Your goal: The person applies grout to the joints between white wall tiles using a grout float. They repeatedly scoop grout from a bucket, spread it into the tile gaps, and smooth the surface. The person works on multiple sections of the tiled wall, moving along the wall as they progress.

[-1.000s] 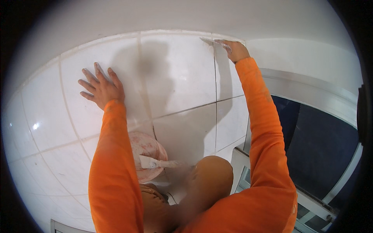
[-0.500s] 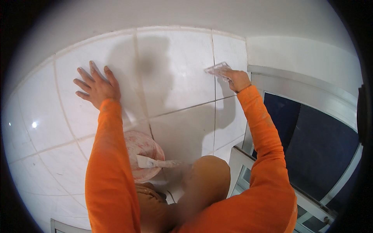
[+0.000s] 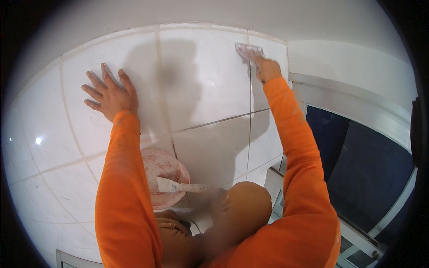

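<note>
My left hand (image 3: 114, 96) lies flat on the white tiles (image 3: 205, 152) with its fingers spread, holding nothing. My right hand (image 3: 269, 70) grips a flat, see-through plate-like piece (image 3: 247, 51) with pale smears on it. This piece lies against the tiles by the upper end of a vertical joint. Below that spot the joint is dark, while those farther left look pale and filled. Between my arms is a round pinkish bucket (image 3: 182, 172), smeared with pale paste. A putty knife (image 3: 169, 184) rests across it, blade over the bucket and coated handle toward my knee.
My bent knee (image 3: 248, 201) is close to the bucket. On the right are a pale frame (image 3: 353, 100) and dark panes (image 3: 366, 165). A plain pale surface (image 3: 214, 13) borders the tiles along the top. My head's shadow falls on the tiles between my hands.
My right hand has moved up along the vertical joint with the see-through piece, close to the tiles' top edge. My left hand stays spread in nearly the same place.
</note>
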